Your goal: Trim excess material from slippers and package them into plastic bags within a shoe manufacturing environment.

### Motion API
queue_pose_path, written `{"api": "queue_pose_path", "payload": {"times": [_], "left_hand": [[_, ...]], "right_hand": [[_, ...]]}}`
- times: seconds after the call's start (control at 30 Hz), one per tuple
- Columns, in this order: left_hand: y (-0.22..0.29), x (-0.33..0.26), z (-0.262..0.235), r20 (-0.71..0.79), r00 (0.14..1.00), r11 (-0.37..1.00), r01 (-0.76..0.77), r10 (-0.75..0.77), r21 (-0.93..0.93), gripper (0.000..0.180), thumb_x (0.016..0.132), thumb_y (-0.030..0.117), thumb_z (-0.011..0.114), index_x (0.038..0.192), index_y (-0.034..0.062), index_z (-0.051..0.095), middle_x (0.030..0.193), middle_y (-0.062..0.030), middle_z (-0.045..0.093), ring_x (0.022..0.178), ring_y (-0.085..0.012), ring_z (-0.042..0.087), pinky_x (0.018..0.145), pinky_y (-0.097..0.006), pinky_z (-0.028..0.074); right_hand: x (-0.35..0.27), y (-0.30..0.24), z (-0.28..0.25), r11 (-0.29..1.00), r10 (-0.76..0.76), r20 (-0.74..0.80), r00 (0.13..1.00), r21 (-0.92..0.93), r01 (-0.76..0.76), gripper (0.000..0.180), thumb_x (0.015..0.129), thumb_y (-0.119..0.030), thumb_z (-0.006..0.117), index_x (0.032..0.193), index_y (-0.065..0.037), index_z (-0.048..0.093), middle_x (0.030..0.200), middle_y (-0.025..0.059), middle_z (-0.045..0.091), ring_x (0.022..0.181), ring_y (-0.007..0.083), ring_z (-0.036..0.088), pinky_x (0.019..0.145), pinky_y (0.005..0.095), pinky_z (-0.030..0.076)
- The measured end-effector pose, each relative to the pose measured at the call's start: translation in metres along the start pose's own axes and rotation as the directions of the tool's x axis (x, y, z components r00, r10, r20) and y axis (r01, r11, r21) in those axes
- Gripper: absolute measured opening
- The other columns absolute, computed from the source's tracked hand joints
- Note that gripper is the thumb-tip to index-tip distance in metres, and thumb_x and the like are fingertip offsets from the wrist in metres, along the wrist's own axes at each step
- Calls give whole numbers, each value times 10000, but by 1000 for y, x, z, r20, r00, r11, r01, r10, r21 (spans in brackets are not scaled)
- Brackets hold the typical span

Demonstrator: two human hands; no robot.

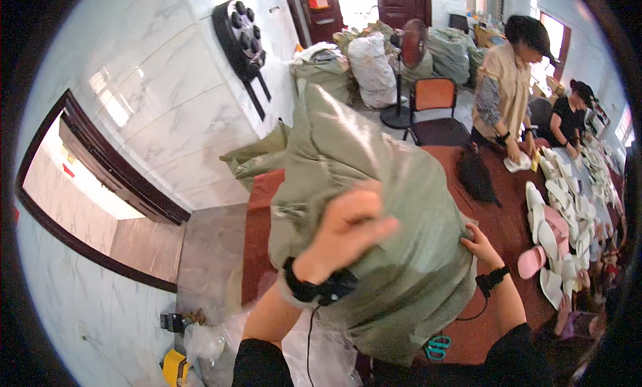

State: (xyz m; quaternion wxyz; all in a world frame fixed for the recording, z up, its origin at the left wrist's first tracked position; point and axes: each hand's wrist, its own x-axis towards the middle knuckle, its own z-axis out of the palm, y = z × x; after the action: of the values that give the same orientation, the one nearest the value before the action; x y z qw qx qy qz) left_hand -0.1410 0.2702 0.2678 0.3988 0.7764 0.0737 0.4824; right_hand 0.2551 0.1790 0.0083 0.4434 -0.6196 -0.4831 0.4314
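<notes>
A large, bulging olive-green woven sack (401, 253) stands in front of me on a table with a red-brown cover (431, 156). My left hand (351, 223) is in front of the sack's left face, smeared by motion; whether its fingers grip the cloth cannot be made out. At the sack's right edge, my right hand (480, 245) has its fingers curled on the fabric, with the thumb side showing. Dark bands circle both my wrists, and a thin cord hangs from the left one. Teal-handled scissors (438, 347) lie by the sack's lower right corner.
White and pink slippers (535, 260) cover the table's right side. A dark bag (476, 176) lies behind the sack. Two people work along the table's far right. A chair (433, 96), a standing fan (413, 43) and full sacks (371, 69) stand behind. Clear plastic (301, 350) lies low left.
</notes>
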Motion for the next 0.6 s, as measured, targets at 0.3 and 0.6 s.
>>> {"api": "queue_pose_path", "payload": {"times": [0.3, 0.6], "left_hand": [[15, -78, 247, 568, 823, 925, 207, 12, -318, 197, 659, -11, 602, 844, 3, 537, 793, -132, 459, 799, -304, 474, 711, -362, 400], [17, -131, 328, 483, 875, 952, 181, -42, -246, 215, 603, -6, 583, 766, -1, 443, 775, -158, 443, 748, -325, 454, 671, -354, 396]], "right_hand": [[-3, -220, -43, 897, -344, -46, 938, -313, 313, 395, 892, -349, 556, 1090, -7, 544, 924, 128, 649, 869, 224, 619, 754, 314, 472], [63, -305, 87, -25, -213, 354, 910, -934, 357, 588, 830, -574, 465, 987, -34, 638, 808, 158, 656, 767, 321, 643, 641, 412, 500]]}}
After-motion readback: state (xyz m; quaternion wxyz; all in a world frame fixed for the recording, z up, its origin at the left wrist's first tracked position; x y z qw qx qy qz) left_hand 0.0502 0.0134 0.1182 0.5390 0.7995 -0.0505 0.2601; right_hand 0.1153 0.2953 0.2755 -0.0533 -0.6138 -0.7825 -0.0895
